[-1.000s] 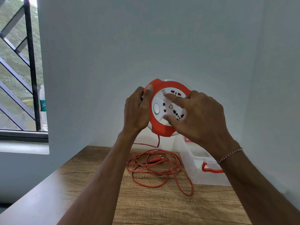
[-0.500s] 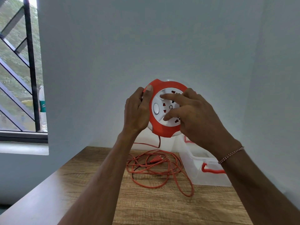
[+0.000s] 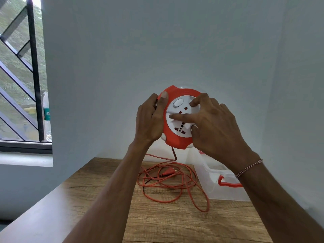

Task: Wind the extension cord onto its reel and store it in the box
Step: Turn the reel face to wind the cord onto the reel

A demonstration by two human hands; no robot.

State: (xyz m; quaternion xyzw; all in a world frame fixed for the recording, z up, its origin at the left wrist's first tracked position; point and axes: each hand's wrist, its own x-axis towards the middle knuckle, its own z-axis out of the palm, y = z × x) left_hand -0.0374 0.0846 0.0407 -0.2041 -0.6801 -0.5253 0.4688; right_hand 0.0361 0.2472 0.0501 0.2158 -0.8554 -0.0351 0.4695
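Orange-white reel (image 3: 177,139) held upright above table, orange cord (image 3: 175,186) loose beside clear box (image 3: 226,192)

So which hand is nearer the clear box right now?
Right. The right hand is on the reel's socket face, just above the clear box; the left hand holds the reel's far rim.
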